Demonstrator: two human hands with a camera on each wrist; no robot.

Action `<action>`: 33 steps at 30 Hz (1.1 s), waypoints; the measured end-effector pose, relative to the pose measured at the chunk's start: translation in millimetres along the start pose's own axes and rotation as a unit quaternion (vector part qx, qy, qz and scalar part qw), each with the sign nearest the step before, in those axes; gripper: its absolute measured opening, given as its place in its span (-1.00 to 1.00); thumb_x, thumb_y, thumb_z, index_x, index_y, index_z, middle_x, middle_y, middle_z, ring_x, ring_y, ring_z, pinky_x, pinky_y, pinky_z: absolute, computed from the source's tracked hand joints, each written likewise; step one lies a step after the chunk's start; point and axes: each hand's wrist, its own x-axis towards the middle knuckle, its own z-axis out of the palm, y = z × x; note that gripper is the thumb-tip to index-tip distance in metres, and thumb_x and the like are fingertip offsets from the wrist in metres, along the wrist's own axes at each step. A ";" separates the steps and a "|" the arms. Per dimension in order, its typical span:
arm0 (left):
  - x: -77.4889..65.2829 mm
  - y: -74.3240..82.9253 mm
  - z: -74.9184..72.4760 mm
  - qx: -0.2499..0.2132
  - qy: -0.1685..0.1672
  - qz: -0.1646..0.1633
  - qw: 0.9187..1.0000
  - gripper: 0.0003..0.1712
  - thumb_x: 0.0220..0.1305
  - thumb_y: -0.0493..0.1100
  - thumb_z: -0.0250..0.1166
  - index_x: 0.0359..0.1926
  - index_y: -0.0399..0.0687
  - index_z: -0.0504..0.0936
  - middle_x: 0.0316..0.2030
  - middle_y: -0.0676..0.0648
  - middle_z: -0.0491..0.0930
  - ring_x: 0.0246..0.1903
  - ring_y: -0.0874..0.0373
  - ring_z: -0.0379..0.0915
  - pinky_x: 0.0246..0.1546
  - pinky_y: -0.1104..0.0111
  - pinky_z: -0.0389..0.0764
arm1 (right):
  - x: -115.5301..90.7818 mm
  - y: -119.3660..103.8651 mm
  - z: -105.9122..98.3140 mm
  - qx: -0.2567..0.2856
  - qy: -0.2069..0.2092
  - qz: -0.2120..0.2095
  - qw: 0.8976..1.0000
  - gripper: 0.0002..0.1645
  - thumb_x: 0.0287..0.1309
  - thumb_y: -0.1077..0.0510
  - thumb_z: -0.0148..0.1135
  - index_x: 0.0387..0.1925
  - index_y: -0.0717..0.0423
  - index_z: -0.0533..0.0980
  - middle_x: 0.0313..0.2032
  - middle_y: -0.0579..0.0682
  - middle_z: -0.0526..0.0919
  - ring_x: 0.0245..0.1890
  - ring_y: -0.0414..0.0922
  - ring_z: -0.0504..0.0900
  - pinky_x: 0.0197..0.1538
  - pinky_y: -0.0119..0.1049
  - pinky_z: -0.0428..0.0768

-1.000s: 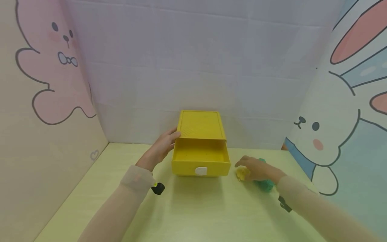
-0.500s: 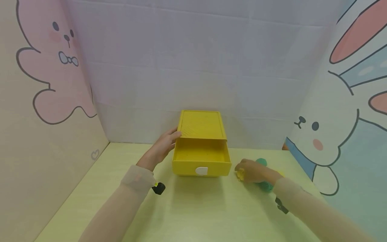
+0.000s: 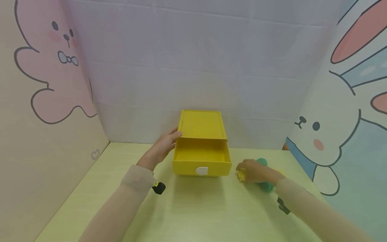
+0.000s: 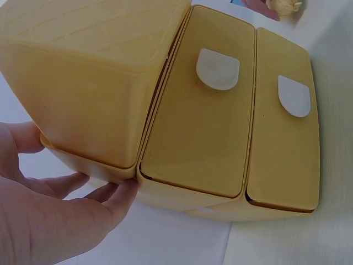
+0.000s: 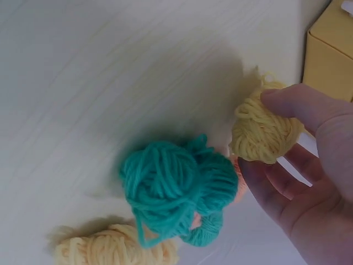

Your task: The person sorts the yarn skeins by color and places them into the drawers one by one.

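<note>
A yellow drawer cabinet [image 3: 202, 124] stands against the back wall, its top drawer [image 3: 185, 168] pulled out and bare inside. My left hand [image 3: 163, 146] holds the cabinet's left side, thumb on the top edge and fingertips along the side wall. In the left wrist view, two lower drawers [image 4: 204, 127] with white tabs are closed. To the right of the cabinet, my right hand [image 3: 254, 170] pinches a ball of yellow yarn [image 5: 265, 127] between thumb and fingers, low over the table. Teal yarn balls [image 5: 160, 182] lie just beside it.
Another pale yellow yarn bundle [image 5: 118, 245] lies near the teal ones, and a bit of orange yarn [image 5: 241, 179] shows behind them. White back wall [image 3: 199, 67] and printed side panels [image 3: 341, 127] enclose the pale table [image 3: 193, 215].
My right hand's fingers have drawn in around the yellow yarn ball, with only a slight shift of the hand. The left hand and the cabinet stay where they were.
</note>
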 end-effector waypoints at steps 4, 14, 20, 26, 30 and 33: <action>0.7 -0.2 0.7 0.002 0.001 0.000 1.000 -0.26 0.71 0.07 -0.02 0.73 0.10 0.00 0.68 -0.02 0.03 0.65 -0.12 -0.04 0.66 -0.07 0.03 | -2.4 -0.4 -9.0 0.026 0.005 0.030 0.999 -0.45 0.07 0.32 0.57 0.14 0.16 0.67 -0.05 0.03 0.68 -0.10 -0.03 0.59 0.05 0.05 0.67; 1.3 -0.1 0.6 -0.005 -0.004 0.005 1.000 -0.27 0.71 0.07 -0.02 0.73 0.08 0.01 0.67 -0.03 0.07 0.65 -0.12 -0.03 0.66 -0.07 0.00 | -14.0 -21.3 -52.8 0.028 0.021 0.036 0.999 -0.35 0.01 0.43 0.48 0.21 0.14 0.66 0.04 0.01 0.70 -0.09 -0.08 0.58 0.03 -0.08 0.66; 2.4 -0.3 0.3 -0.005 -0.004 0.002 1.000 -0.27 0.71 0.07 -0.02 0.73 0.09 0.01 0.67 -0.03 0.06 0.65 -0.12 -0.04 0.67 -0.08 -0.01 | -21.4 -35.4 -78.6 0.022 0.033 0.012 0.999 -0.32 0.02 0.35 0.56 0.25 0.14 0.64 0.13 0.07 0.69 0.01 0.02 0.61 0.06 0.01 0.68; 2.4 0.8 0.5 0.001 -0.007 0.003 1.000 -0.26 0.72 0.07 -0.03 0.73 0.07 -0.02 0.68 -0.04 0.03 0.65 -0.12 -0.05 0.66 -0.08 0.00 | -22.9 -46.4 -101.5 0.001 0.066 -0.044 0.997 -0.40 0.07 0.41 0.47 0.20 0.14 0.66 0.08 0.06 0.72 -0.08 -0.06 0.61 -0.06 -0.11 0.66; 2.7 0.6 0.3 0.001 -0.007 0.006 1.000 -0.27 0.72 0.07 -0.04 0.73 0.07 0.00 0.68 -0.04 0.04 0.65 -0.13 -0.03 0.66 -0.08 0.02 | -21.7 -58.6 -119.2 -0.005 0.087 -0.063 0.994 -0.40 0.05 0.45 0.42 0.18 0.12 0.67 0.07 0.02 0.73 -0.12 -0.11 0.59 -0.11 -0.16 0.64; 2.9 0.2 0.0 0.001 -0.006 0.004 1.000 -0.27 0.72 0.07 -0.04 0.73 0.07 0.00 0.68 -0.04 0.03 0.65 -0.13 -0.03 0.66 -0.08 0.02 | -19.8 -70.6 -131.4 -0.010 0.096 -0.067 0.993 -0.41 0.06 0.44 0.42 0.17 0.11 0.67 0.09 0.02 0.73 -0.10 -0.09 0.60 -0.07 -0.13 0.66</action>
